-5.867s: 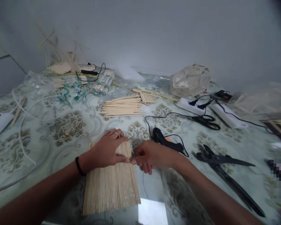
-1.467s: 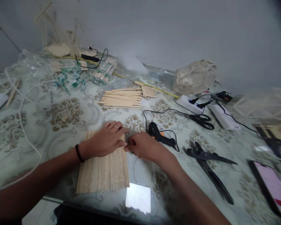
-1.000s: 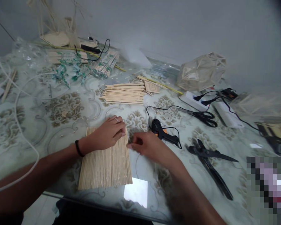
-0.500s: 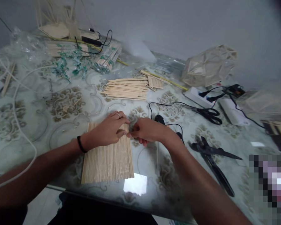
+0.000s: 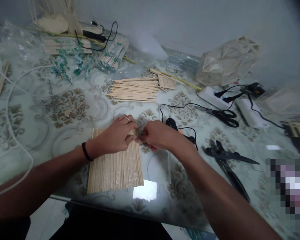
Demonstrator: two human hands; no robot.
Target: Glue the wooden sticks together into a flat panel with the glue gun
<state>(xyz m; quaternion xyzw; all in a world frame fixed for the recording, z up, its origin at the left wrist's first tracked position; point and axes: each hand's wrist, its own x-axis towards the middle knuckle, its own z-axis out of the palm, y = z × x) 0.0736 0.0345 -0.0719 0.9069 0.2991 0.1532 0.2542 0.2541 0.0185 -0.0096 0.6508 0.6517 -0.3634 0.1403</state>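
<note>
A panel of thin wooden sticks (image 5: 115,171), laid side by side with glossy streaks over them, lies on the table before me. Across its upper part rests my left hand (image 5: 118,135), fingers bent and closed on the panel's top right edge. My right hand (image 5: 156,135) meets it there, its fingers curled together in a pinch at the same edge. What is between the right fingertips is hidden. Just behind my right hand lies a black glue gun (image 5: 171,124), partly covered by the wrist, with a clear glue stick (image 5: 169,168) below it.
Loose sticks (image 5: 133,89) lie in a pile farther back. To the right are black scissors (image 5: 225,117), large black shears (image 5: 226,156), a power strip (image 5: 214,97) and a stick-built frame (image 5: 226,61). Wrapped stick bundles (image 5: 115,53) lie at the back; a white cable (image 5: 11,125) crosses the left side.
The view has shifted slightly. Both hands stay at the panel's top right edge, and the right hand's fingers have turned a little further inward. The panel lies as before.
</note>
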